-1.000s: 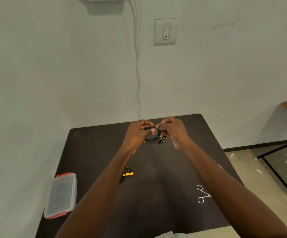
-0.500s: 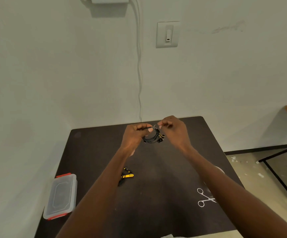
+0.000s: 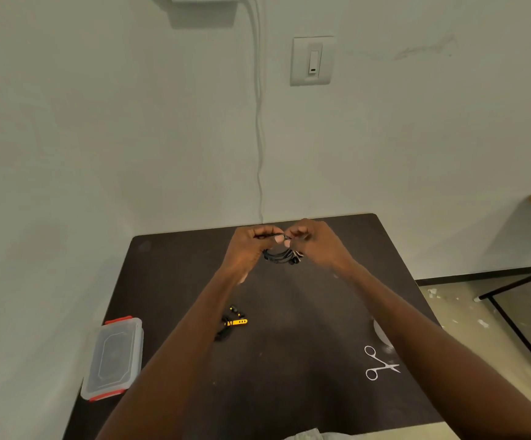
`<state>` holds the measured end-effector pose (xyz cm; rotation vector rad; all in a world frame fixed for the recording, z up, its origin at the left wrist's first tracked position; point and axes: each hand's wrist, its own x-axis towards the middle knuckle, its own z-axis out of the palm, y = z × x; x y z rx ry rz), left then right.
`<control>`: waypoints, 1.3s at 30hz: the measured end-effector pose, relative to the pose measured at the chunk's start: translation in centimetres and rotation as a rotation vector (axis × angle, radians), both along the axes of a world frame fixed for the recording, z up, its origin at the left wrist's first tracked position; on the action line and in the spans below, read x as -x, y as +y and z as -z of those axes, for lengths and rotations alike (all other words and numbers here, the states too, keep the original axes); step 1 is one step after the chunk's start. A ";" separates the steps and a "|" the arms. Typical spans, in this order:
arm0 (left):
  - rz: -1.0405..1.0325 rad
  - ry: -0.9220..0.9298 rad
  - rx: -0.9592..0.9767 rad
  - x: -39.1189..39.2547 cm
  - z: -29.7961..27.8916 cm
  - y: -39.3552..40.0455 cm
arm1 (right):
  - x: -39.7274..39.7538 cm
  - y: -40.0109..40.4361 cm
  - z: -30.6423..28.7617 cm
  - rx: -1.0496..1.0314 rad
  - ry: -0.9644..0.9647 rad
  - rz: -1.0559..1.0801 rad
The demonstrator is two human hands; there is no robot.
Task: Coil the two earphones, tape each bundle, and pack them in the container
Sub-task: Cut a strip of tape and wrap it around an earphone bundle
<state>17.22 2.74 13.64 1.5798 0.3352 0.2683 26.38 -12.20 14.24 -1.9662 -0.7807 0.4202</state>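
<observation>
Above the far part of the dark table [image 3: 289, 392], both my hands hold a coiled black earphone bundle [image 3: 278, 255]. My left hand [image 3: 248, 249] pinches the top of the coil with curled fingers. My right hand [image 3: 318, 246] pinches it from the other side, fingertips almost meeting the left ones. The loops and earbuds hang below my fingers. A second black and yellow earphone [image 3: 234, 322] lies on the table, partly hidden by my left forearm. A clear lidded container [image 3: 113, 357] with red clips sits at the table's left edge.
Small silver scissors [image 3: 380, 365] lie on the right of the table. A white tape roll [image 3: 381, 335] is mostly hidden behind my right forearm. A wall stands close behind the table, with a hanging cable [image 3: 259, 138]. Another table frame [image 3: 518, 312] stands at right.
My hands stayed together on the bundle, with fingers shifting slightly at the top of the coil. The view tilted a little downward.
</observation>
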 end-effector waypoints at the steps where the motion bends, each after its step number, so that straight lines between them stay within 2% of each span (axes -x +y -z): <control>1: 0.006 0.002 -0.006 0.1 -0.1 0.0 | -0.2 -0.1 -0.1 -0.006 0.075 -0.029; 8: 0.075 0.069 0.014 0.2 -0.8 0.8 | -2.1 0.0 -0.6 0.017 0.463 -0.290; 14: 0.064 0.098 0.082 0.5 -0.6 0.8 | -2.3 0.2 -0.4 0.011 0.595 -0.307; 18: 0.065 0.176 0.130 0.5 -0.2 0.6 | -2.1 0.3 0.8 0.049 0.602 -0.268; 21: -0.001 0.239 0.185 0.6 0.1 0.4 | -1.5 0.6 1.4 0.057 0.527 -0.162; 26: -0.064 0.290 0.233 0.8 0.4 0.3 | -0.2 0.4 2.8 -0.082 0.397 -0.002; 32: -0.138 0.341 0.226 0.6 0.8 0.4 | 1.2 0.5 4.5 0.074 -0.120 -0.053; 39: -0.131 0.418 0.210 0.6 1.1 -0.5 | 1.9 0.8 6.2 0.122 -0.532 0.015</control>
